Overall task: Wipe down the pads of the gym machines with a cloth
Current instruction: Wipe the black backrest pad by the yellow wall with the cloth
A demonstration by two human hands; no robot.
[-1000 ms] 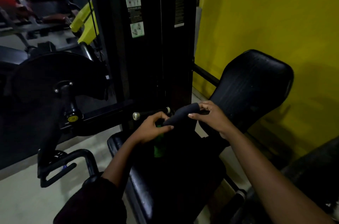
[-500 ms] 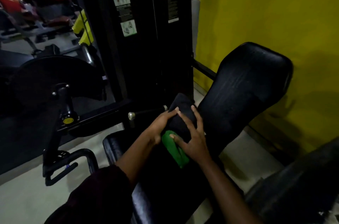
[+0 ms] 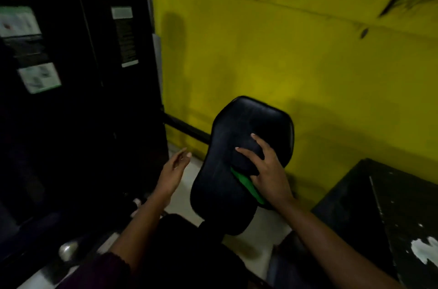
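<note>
Evidently pinned the soft, limp cloth (image 3: 247, 185) flat on the tilted black pad (image 3: 234, 127) under the straight, spread fingers of the right hand (image 3: 269, 171), held the left hand (image 3: 171, 171) open and empty beside it, and judged broad palm pressure best against bunching.

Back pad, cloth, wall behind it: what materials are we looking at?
Back pad: looks like black vinyl or leatherette over padding; smooth, with a slight sheen and rounded edges.
Cloth: soft fabric, dark with a green part, matte, bunched under the right hand; the weave is too dim to tell.
Wall: probably painted plaster or masonry; flat matte yellow with black paint marks.
</note>
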